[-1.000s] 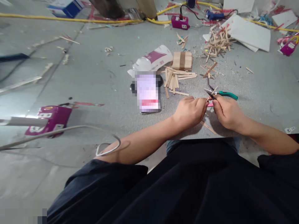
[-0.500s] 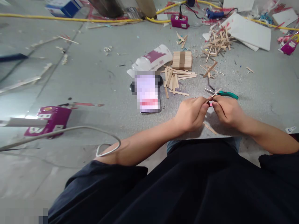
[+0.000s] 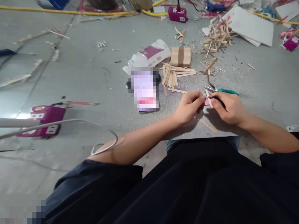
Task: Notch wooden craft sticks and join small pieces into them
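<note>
My left hand (image 3: 189, 106) is closed in a pinch on the end of a short wooden stick (image 3: 208, 98), beside a small pink piece (image 3: 206, 102). My right hand (image 3: 227, 107) is closed round green-handled pliers (image 3: 224, 91), whose metal tips point left above the stick, and its thumb touches the stick too. Both hands hover over a grey mat (image 3: 257, 93) on the floor. A loose stick (image 3: 207, 126) lies just below the hands.
Loose sticks (image 3: 174, 76), a taped stick bundle (image 3: 181, 56) and a white pouch (image 3: 149, 56) lie beyond the hands. A heap of glued sticks (image 3: 216, 37) and white sheets (image 3: 251, 28) sit farther right. A magenta power strip (image 3: 40, 119) with a grey cable lies left.
The stick between my hands has turned from slanting up-right to more upright, and the pliers have dropped lower in my right hand. The view has tilted slightly.
</note>
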A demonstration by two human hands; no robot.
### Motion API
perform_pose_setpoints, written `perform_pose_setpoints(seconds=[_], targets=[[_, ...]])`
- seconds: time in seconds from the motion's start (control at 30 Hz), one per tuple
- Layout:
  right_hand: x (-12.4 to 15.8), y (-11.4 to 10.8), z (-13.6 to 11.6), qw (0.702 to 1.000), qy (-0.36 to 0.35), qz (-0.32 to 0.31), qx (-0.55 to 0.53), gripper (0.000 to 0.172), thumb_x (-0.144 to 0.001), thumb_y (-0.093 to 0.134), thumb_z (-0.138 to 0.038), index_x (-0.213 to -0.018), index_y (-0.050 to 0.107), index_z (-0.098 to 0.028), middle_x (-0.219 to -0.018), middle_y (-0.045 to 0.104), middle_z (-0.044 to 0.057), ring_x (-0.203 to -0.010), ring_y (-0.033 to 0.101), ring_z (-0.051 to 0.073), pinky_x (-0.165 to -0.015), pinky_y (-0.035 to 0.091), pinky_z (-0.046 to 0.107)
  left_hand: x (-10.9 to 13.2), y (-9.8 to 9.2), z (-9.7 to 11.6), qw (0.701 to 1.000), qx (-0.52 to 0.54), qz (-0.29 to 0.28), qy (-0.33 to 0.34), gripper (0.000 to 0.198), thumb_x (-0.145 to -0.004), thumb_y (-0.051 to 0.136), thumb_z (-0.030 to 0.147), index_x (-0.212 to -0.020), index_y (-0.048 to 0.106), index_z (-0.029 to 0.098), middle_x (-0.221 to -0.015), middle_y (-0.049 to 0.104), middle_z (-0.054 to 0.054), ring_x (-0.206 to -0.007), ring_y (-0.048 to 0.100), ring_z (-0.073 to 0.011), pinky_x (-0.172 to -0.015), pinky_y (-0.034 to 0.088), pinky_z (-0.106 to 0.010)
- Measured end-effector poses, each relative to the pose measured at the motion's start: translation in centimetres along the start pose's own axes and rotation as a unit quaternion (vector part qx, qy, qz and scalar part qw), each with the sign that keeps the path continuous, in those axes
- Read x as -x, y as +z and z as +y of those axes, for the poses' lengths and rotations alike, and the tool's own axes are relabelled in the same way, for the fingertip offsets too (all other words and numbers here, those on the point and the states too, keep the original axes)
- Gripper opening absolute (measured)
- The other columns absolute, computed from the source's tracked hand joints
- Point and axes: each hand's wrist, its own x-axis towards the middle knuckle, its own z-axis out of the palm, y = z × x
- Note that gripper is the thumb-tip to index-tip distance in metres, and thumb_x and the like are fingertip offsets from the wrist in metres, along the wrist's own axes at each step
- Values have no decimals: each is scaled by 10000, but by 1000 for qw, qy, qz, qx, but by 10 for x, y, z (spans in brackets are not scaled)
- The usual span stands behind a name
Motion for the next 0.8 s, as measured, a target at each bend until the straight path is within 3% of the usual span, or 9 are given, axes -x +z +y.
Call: perform_pose_setpoints(seconds=[0.13, 0.23, 0.37, 0.5, 0.67, 0.8], targets=[[-5, -16, 4, 991, 102, 45, -70, 394, -1112, 472, -539, -1070, 716, -233, -761, 733, 12, -674, 678, 175, -711, 524, 337, -1, -7, 2, 983, -153, 86, 50, 217, -958, 624, 267, -763, 552, 207, -630, 539, 39, -588, 450, -111, -609, 339, -284], [-10, -23, 7, 978, 186, 64, -69, 370, -1061, 567, -563, -926, 682, -238, -658, 640, -19, -580, 576, 151, -642, 465, 331, -3, -8, 2, 936, -335, 72, 81, 70, -945, 614, 230, -890, 644, 199, -764, 656, -3, -660, 533, -142, -686, 391, -321], [-13, -14, 4, 966, 247, -69, 43, 362, -927, 745, -556, -808, 649, -228, -659, 659, 5, -591, 575, 170, -604, 391, 337, -8, -8, 0, 888, -456, 30, 49, 125, -960, 580, 220, -971, 702, 191, -906, 750, -71, -788, 641, -210, -796, 458, -385], [-15, -2, -7, 939, 216, -183, 195, 370, -985, 655, -545, -849, 693, -203, -792, 733, 94, -685, 633, 226, -606, 308, 358, -14, -13, -2, 866, -498, 35, 27, 162, -968, 556, 210, -991, 715, 192, -1030, 783, -113, -966, 708, -284, -928, 492, -470], [-18, -2, -6, 922, 202, -229, 240, 303, -1026, 555, -415, -938, 736, -190, -883, 771, 131, -735, 674, 262, -603, 280, 374, -19, -23, -3, 879, -470, 73, 31, 209, -966, 526, 187, -1030, 725, 188, -1091, 759, -136, -1063, 696, -309, -974, 524, -489], [-19, -5, -3, 918, 191, -252, 240, 286, -1030, 530, -362, -966, 747, -188, -904, 779, 133, -741, 670, 256, -614, 291, 376, -18, -24, -4, 888, -450, 61, 72, 257, -987, 528, 188, -1133, 738, 179, -1202, 713, -153, -1178, 660, -322, -1073, 511, -517]])
